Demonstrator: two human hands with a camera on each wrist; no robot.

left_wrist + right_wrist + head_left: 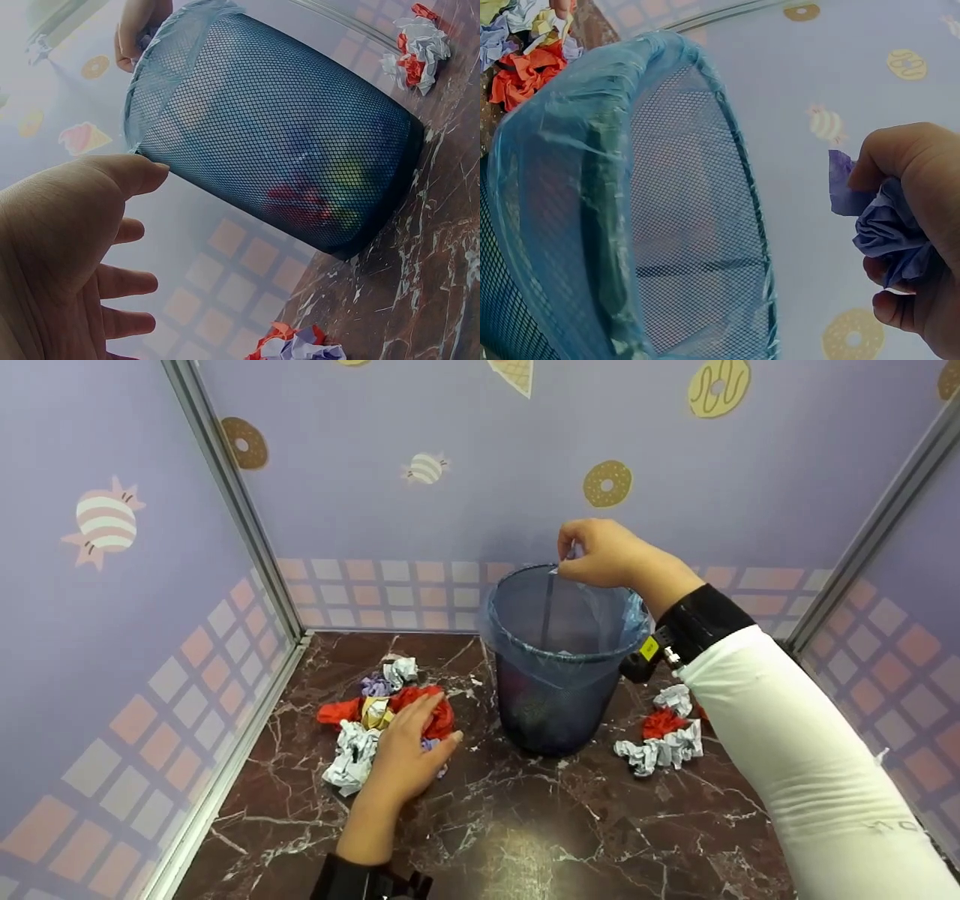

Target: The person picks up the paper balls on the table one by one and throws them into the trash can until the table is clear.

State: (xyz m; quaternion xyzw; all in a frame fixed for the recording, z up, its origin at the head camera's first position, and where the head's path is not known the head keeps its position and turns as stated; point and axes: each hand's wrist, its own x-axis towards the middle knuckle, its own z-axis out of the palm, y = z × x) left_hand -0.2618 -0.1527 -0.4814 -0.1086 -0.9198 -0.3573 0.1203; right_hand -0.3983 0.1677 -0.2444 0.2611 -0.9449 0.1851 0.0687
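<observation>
Purple paper wad (885, 229) is sitting crumpled in the right hand (600, 556), grip curled tight round it, hanging right over the far rim of the blue mesh bin (556, 660) so it lines up with the opening. Left hand (409, 750) is resting flat, fingers loose, holding nothing, on the red and white paper pile (375, 724) left of the bin on the marble floor (525, 825). More scraps (664, 735) are lying right of the bin.
</observation>
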